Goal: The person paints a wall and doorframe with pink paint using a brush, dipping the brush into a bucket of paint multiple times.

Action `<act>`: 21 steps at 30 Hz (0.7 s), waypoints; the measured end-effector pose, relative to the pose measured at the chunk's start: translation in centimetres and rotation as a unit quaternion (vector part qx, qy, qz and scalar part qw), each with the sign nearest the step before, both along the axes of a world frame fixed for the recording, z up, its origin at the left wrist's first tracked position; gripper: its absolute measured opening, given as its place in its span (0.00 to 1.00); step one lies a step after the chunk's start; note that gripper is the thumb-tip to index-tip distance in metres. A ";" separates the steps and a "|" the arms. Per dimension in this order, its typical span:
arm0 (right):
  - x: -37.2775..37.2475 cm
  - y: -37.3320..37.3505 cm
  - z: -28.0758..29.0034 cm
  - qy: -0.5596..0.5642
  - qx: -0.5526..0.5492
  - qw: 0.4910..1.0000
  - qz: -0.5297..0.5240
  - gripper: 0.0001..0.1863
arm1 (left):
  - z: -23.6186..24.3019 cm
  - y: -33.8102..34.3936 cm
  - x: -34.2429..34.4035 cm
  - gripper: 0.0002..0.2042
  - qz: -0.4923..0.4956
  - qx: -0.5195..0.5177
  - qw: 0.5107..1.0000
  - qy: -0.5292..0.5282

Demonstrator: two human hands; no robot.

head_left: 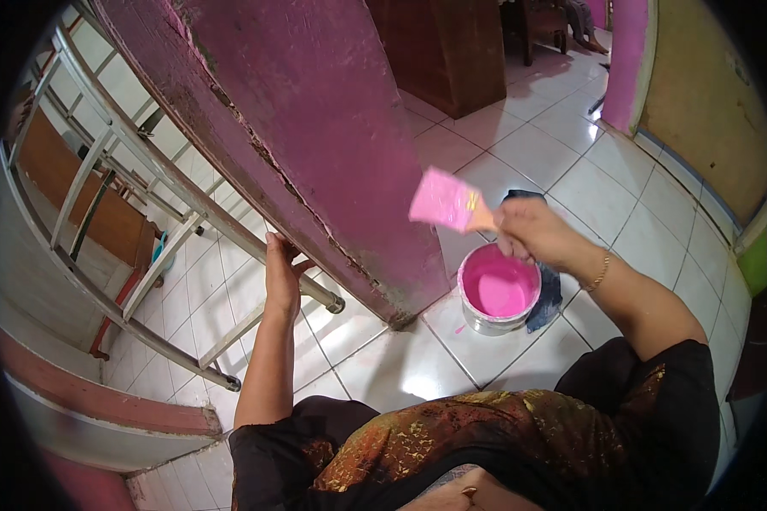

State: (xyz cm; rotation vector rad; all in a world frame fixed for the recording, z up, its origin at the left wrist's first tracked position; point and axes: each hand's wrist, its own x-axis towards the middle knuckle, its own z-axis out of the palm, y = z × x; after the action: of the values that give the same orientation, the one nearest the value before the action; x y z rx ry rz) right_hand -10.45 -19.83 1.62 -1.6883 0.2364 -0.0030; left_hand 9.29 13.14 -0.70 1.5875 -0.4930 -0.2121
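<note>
My right hand (533,230) grips the wooden handle of a paintbrush (443,200), its wide head coated in pink paint, held up beside a pink wall column (341,145). Beneath it a metal bucket (500,317) holds bright pink paint (501,289), on top of a dark cloth (547,298) on the tiles. My left hand (283,281) is at the column's cracked lower left edge, where a tubular metal frame (106,119) runs. Its fingers curl partly out of sight, and I cannot tell exactly which of these it grips.
Brown wooden furniture (439,55) stands behind the column, with another person's legs (581,25) at the back. A yellow door (690,111) is on the right. A wooden panel (77,213) stands at the left beyond the metal frame, above white floor tiles (400,366).
</note>
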 end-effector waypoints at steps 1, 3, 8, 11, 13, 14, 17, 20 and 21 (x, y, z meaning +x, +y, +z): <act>-0.1 0.1 2.2 -0.054 0.002 0.999 0.002 0.12 | 0.2 0.0 -0.2 0.39 0.004 0.000 1.000 -0.002; 0.2 0.7 6.2 -0.197 -0.090 0.976 -0.039 0.13 | 0.6 -0.4 -0.5 0.40 0.028 0.012 1.000 0.008; 4.1 1.8 10.9 -0.532 -0.466 0.671 -0.224 0.17 | 1.5 -1.6 -0.2 0.40 0.079 0.023 0.996 0.024; 5.9 3.2 7.9 -0.491 -0.565 0.633 -0.197 0.24 | 2.3 -3.0 -1.1 0.40 0.121 0.009 0.993 -0.001; 5.4 4.5 3.5 -0.427 -0.553 0.696 -0.167 0.26 | 2.9 -3.4 -1.3 0.40 0.138 -0.009 0.990 -0.017; 4.9 4.7 1.1 -0.413 -0.532 0.724 -0.151 0.27 | 3.4 -3.4 -1.5 0.40 0.153 -0.026 0.988 -0.021; 0.8 4.3 -2.5 -0.336 -0.504 0.791 -0.088 0.27 | 3.5 -3.4 -0.7 0.36 0.185 -0.061 0.980 -0.028; -1.0 4.0 -0.2 -0.281 -0.481 0.829 -0.042 0.24 | 4.4 -3.7 -1.0 0.34 0.206 -0.089 0.974 -0.008; -1.7 4.0 1.5 -0.289 -0.473 0.831 -0.045 0.23 | 4.9 -4.0 -1.4 0.36 0.206 -0.104 0.973 0.015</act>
State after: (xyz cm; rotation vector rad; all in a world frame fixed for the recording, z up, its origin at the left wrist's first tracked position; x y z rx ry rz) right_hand -12.16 -15.86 3.10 -2.5538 -0.1937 -0.8159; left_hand 7.85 9.18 4.18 1.4417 -0.1468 0.1276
